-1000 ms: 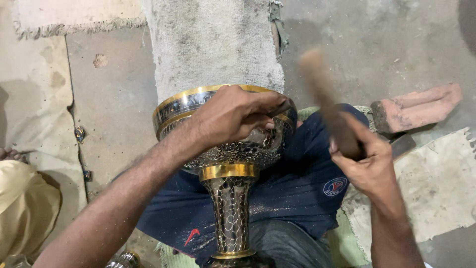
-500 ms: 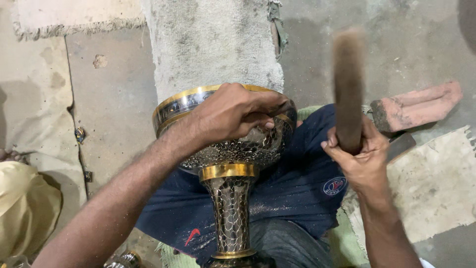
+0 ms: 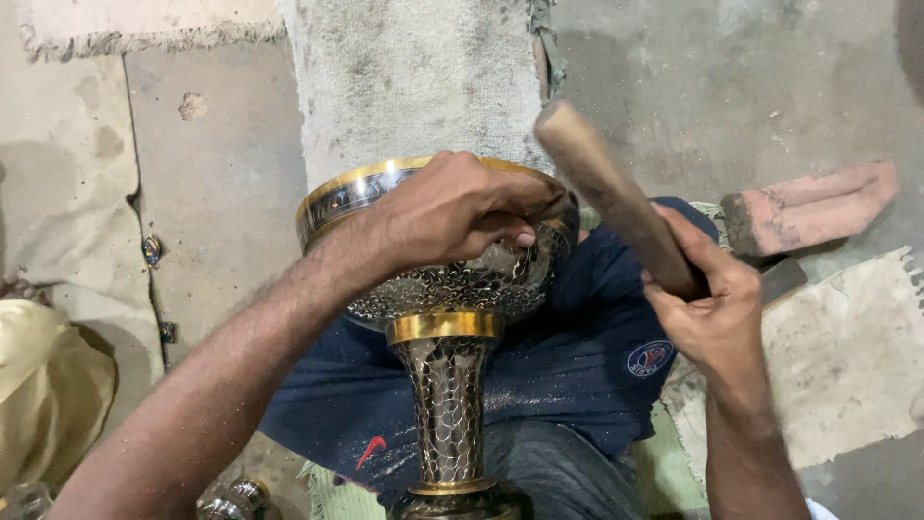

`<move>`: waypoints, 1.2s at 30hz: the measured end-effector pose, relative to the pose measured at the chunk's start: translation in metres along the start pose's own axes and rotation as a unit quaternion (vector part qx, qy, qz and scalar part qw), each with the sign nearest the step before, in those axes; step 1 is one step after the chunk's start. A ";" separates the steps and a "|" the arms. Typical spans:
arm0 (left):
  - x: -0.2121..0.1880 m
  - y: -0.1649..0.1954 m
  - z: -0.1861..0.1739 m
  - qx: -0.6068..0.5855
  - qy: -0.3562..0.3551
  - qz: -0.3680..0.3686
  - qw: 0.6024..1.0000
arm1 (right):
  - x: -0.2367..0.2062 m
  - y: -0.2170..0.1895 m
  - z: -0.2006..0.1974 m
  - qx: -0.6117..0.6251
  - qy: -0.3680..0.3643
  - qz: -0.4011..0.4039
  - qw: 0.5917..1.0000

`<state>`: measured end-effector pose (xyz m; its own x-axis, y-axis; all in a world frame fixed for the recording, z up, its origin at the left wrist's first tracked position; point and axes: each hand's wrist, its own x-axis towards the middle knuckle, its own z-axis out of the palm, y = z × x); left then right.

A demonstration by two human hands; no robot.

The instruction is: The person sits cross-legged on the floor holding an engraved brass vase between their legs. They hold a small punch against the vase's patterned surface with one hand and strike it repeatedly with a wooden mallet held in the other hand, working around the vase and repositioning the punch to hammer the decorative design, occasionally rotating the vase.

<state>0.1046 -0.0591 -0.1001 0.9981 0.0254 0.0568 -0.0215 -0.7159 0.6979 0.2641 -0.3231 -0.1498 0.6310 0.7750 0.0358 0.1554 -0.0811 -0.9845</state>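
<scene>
Left hand [image 3: 452, 207]: clamped over the rim of the engraved metal goblet [image 3: 448, 318].
Right hand [image 3: 717, 313]: fist tight round a wooden mallet [image 3: 611, 193], raised, tilted.
Goblet: lying across the lap, bowl against the grey carpet strip [image 3: 414, 82].

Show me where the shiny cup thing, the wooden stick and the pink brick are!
metal goblet [image 3: 446, 424]: head view, on its patterned stem below the gold band.
wooden stick [image 3: 602, 178]: head view, on the shaft above the right hand.
pink brick [image 3: 818, 200]: head view, on its top face, lying on the floor.
</scene>
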 end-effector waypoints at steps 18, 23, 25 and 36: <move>-0.007 -0.001 -0.003 0.012 0.004 0.033 0.999 | -0.021 0.002 0.011 -0.083 0.041 -0.021 0.995; -0.008 -0.004 0.001 0.015 -0.044 0.018 0.999 | -0.032 0.011 0.008 -0.046 0.006 0.039 0.998; -0.009 -0.003 0.005 -0.039 -0.018 0.062 0.997 | -0.036 0.014 0.007 -0.058 0.000 0.072 0.996; -0.015 0.006 0.017 0.030 -0.057 0.088 0.994 | -0.073 0.038 0.024 0.006 -0.073 0.234 0.969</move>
<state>0.0907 -0.0758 -0.1088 0.9795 -0.1803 0.0899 -0.1955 -0.7425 0.6407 0.2056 -0.3677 -0.1944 0.5157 0.7358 -0.4390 -0.1314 -0.4384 -0.8891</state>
